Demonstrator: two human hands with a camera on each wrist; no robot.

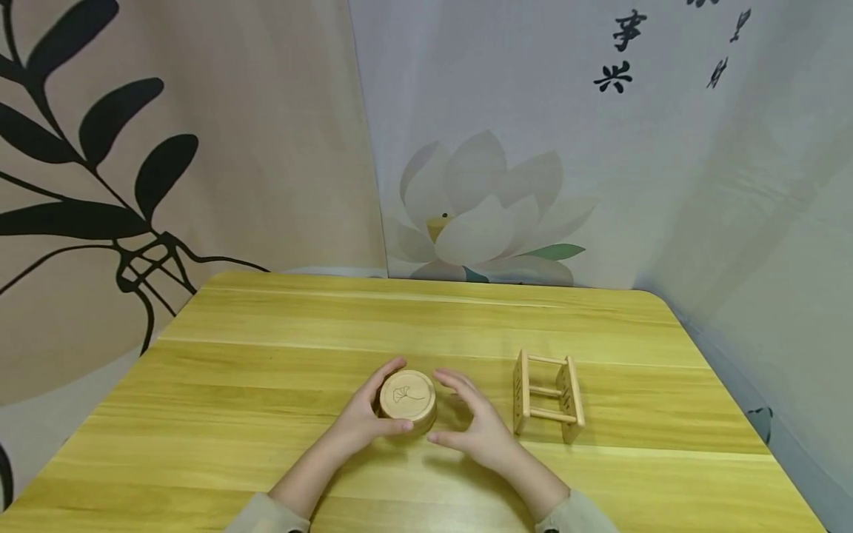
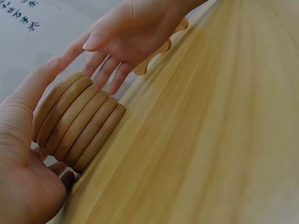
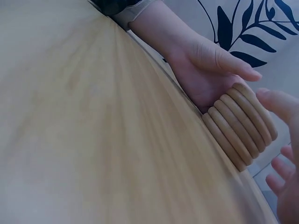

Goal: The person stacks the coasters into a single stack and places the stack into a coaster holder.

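Observation:
A stack of several round wooden coasters (image 1: 408, 400) stands on the table, the top one engraved with a ginkgo leaf. My left hand (image 1: 360, 423) holds the stack from the left, thumb along the near edge and fingers round the far side. In the left wrist view the coasters (image 2: 79, 123) rise from the tabletop in a slightly uneven pile. On the other side, my right hand (image 1: 481, 433) is held open with its thumb and fingers spread. The right wrist view shows a gap between the right hand's fingers (image 3: 275, 184) and the coasters (image 3: 240, 126).
To the right of the right hand is a small wooden rack (image 1: 571, 396) with two side panels joined by rods. The wooden table (image 1: 280, 318) has rounded far corners. Behind it hangs a printed cloth (image 1: 280, 148) with leaves, a lotus and characters.

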